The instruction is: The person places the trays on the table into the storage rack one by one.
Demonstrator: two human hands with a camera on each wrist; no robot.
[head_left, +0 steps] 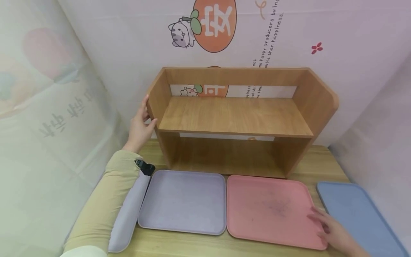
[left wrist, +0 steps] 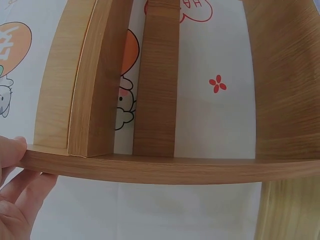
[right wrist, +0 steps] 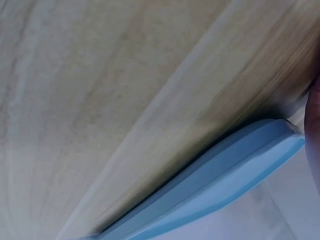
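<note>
In the head view my left hand [head_left: 140,126] grips the left side panel of a two-tier wooden shelf [head_left: 237,114], thumb on the front edge and fingers on the outer face. The left wrist view shows that hand [left wrist: 20,197] pinching the panel edge [left wrist: 150,169] from both sides. My right hand [head_left: 334,230] lies at the right rim of a pink tray [head_left: 266,210], its fingers loosely bent over the rim. Only a sliver of this hand [right wrist: 313,132] shows in the right wrist view, beside the blue tray's edge [right wrist: 210,175].
A lavender tray [head_left: 184,201] lies left of the pink one, with another lavender tray [head_left: 126,217] partly behind my left sleeve. The blue tray [head_left: 363,214] lies at the far right. Printed cloth [head_left: 128,39] hangs behind and at both sides of the wooden table [head_left: 179,244].
</note>
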